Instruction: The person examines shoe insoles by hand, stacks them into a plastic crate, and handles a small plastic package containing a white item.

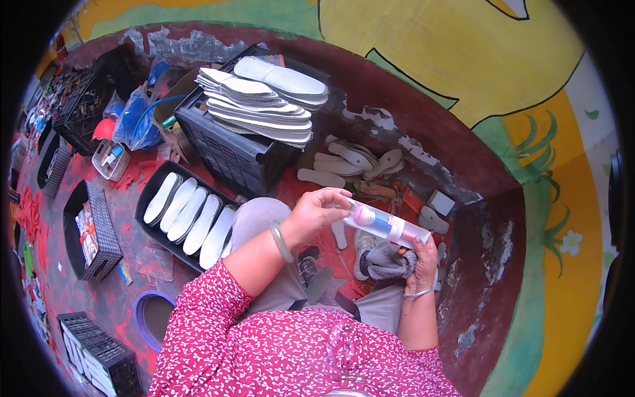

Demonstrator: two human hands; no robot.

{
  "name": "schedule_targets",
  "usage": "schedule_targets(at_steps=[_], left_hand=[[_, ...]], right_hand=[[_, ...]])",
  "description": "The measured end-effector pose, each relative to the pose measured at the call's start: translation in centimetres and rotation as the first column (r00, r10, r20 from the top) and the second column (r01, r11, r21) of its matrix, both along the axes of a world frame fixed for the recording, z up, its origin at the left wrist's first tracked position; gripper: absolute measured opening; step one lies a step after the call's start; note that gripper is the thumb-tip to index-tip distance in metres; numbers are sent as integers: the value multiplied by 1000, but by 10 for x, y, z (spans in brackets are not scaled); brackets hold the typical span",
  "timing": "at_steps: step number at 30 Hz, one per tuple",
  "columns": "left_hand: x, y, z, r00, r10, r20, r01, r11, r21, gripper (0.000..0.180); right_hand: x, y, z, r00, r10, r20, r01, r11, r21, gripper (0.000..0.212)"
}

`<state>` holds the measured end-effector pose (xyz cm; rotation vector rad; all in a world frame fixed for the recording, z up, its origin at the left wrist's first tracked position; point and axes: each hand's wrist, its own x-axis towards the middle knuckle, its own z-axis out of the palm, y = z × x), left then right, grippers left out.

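Note:
A clear plastic tube-shaped pack (378, 223) slants across in front of me, with pink, blue and red pieces inside. What those pieces are, I cannot make out. My left hand (319, 210) pinches its upper left end between thumb and fingers. At the lower right end, the thumb of my right hand (422, 266) presses against the pack. That same hand also grips a dark grey fuzzy piece (387, 262), perhaps cloth or a shoe lining, below the pack. Part of the right fingers is hidden behind it. My legs and shoes (361, 248) show underneath.
White insoles (264, 109) are stacked on an upturned black crate (225, 149). More fill a long black basket (149, 215) by my left knee. Loose insoles (354, 159) lie against the dark red wall. Left are a checked basket (109, 231) and a purple-rimmed tub (142, 301).

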<state>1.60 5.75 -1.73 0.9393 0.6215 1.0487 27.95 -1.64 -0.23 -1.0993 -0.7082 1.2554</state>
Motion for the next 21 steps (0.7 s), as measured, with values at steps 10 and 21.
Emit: schedule_targets(at_steps=[10, 21], left_hand=[[2, -5, 2, 988, 152, -14, -146, 966, 216, 13], [13, -9, 1, 989, 141, -44, -92, 818, 568, 18]], right_hand=[[-11, -4, 3, 987, -105, 121, 79, 976, 204, 30], [-1, -5, 4, 990, -125, 70, 106, 967, 231, 29]])
